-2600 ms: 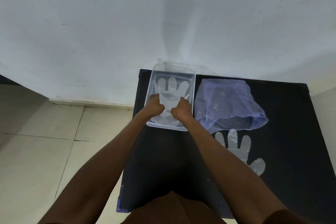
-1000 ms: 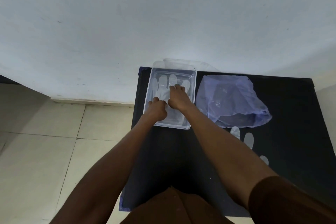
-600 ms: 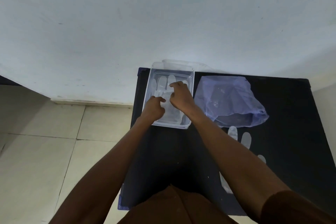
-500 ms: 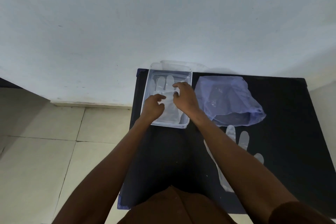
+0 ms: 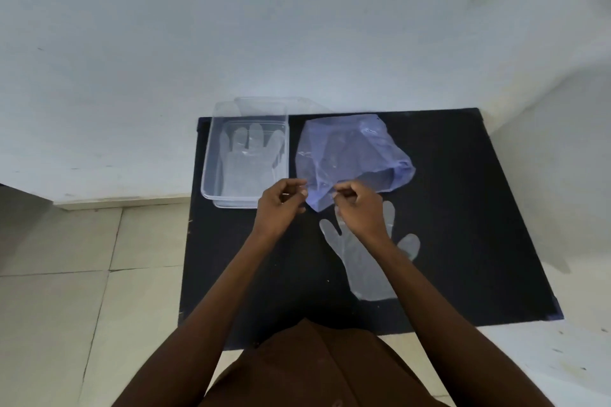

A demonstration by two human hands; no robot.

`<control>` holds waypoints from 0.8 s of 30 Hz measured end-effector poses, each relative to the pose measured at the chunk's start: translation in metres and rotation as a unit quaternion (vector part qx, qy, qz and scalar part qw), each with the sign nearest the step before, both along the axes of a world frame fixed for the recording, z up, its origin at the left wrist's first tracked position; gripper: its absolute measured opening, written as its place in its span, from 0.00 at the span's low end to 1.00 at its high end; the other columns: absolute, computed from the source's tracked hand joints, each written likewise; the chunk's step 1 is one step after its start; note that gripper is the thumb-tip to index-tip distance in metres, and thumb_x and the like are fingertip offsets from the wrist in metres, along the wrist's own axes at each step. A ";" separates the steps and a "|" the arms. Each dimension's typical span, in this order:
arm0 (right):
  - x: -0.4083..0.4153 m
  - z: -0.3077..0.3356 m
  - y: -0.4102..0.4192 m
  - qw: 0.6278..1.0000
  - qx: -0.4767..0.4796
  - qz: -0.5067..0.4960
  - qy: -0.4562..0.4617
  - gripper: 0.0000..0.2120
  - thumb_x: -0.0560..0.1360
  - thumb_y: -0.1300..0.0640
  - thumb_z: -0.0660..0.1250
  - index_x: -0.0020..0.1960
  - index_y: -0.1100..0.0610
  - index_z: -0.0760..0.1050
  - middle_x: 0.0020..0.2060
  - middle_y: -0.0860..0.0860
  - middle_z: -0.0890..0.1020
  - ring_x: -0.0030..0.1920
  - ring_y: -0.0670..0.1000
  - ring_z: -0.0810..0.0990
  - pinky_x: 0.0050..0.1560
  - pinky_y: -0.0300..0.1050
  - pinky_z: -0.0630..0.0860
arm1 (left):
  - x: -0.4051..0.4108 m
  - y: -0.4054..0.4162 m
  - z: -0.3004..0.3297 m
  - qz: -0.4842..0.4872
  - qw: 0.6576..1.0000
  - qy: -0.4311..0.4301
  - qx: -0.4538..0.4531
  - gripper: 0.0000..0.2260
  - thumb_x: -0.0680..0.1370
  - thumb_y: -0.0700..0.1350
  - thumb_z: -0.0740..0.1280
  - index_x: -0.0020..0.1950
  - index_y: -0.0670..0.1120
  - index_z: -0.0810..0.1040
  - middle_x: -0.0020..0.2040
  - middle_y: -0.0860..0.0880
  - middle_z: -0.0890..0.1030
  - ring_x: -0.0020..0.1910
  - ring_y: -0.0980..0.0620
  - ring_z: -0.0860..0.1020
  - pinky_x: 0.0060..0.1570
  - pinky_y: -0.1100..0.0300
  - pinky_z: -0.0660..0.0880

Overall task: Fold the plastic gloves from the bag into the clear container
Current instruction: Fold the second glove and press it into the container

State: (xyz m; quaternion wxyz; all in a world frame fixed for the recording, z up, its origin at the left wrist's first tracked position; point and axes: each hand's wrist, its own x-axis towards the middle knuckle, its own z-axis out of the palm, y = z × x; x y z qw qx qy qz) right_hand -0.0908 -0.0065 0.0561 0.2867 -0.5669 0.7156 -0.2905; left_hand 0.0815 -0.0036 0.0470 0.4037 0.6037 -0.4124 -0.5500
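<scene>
While hands (image 5: 322,205) pinch crinkly bag (image 5: 350,155) | flat glove (image 5: 363,271) beside

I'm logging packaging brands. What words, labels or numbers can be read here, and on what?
None. No readable text shows on the bag, the clear container, the glove inside it, the glove on the table, or the black table.

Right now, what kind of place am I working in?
Probably a plain indoor room, maybe at home, not a fitted workshop: a small black table stands against a bare white painted wall, with pale floor tiles and a skirting strip beside it.
</scene>
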 end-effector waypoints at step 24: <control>-0.155 -0.089 0.132 0.962 0.262 -0.072 -0.006 0.12 0.73 0.59 0.72 0.53 0.53 0.72 0.48 0.52 0.81 0.44 0.54 0.84 0.47 0.55 0.85 | -0.132 0.116 -0.092 -0.078 0.946 -0.237 0.207 0.11 0.69 0.39 0.77 0.41 0.47 0.75 0.45 0.43 0.83 0.42 0.45 0.84 0.46 0.49 0.84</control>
